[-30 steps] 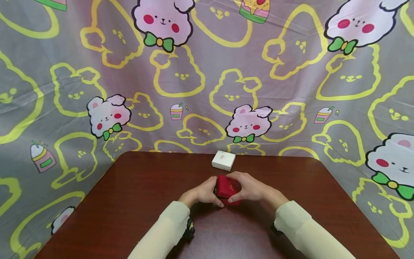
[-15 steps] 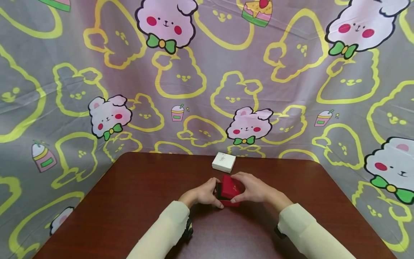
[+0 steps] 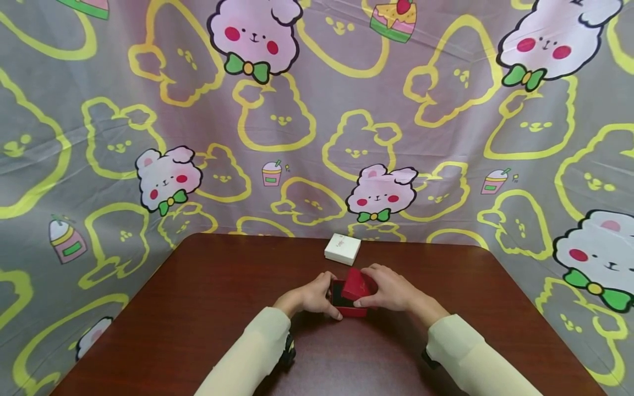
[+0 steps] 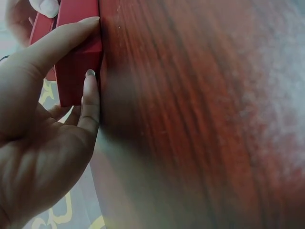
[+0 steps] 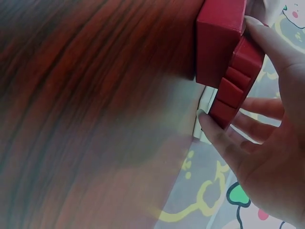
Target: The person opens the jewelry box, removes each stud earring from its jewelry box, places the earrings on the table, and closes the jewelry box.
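A small red box base (image 3: 353, 312) sits on the brown table, its dark lining (image 3: 339, 295) showing at the left. My left hand (image 3: 314, 295) grips the base from the left; in the left wrist view the thumb lies along one side of the base (image 4: 78, 78) and other fingers bend round its end. The red lid (image 3: 355, 284) is tilted and shifted right, over the base's right part. My right hand (image 3: 391, 289) holds this lid; in the right wrist view its thumb and fingers lie round the lid (image 5: 240, 71), which leans against the base (image 5: 217, 47).
Behind the hands, a flat white box (image 3: 343, 248) stands near the table's far edge. A grey cloth (image 3: 307, 99) printed with yellow outlines and rabbit faces hangs round the brown table (image 3: 238, 275).
The red lid has come up off the base and moved right with my right hand, uncovering the dark lining. My left hand stays in place on the base.
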Motion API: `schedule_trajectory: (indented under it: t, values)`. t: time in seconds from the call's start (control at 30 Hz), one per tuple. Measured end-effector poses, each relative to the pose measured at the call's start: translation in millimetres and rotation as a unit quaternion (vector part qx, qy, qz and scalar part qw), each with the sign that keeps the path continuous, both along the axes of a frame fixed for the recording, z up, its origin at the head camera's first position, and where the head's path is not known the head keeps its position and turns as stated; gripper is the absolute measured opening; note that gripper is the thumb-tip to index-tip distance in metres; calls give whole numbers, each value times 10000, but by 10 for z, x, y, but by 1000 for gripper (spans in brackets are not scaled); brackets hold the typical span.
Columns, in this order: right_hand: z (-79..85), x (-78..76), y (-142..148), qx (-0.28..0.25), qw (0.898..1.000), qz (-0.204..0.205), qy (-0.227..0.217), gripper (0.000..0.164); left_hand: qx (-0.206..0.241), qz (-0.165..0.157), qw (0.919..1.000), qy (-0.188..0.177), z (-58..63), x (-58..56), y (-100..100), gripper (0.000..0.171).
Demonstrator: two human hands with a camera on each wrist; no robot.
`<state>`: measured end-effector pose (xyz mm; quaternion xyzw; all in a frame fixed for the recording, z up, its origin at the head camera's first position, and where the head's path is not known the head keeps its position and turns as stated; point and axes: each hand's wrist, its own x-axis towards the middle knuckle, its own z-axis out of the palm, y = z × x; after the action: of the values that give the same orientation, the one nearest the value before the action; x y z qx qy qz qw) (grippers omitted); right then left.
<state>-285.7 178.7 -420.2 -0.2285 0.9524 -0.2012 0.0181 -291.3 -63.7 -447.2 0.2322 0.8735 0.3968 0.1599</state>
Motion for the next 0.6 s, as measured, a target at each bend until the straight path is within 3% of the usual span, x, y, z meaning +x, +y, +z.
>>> schedule_trajectory:
  t: [0.37, 0.6]
  values:
    - [-7, -2, 37, -159, 9998, -98, -77, 83, 24, 12, 10000, -42, -4, -12, -11, 80]
    - [-3, -29, 75, 9, 9999, -26, 121, 84, -6, 47, 9999, -104, 4, -13, -11, 82]
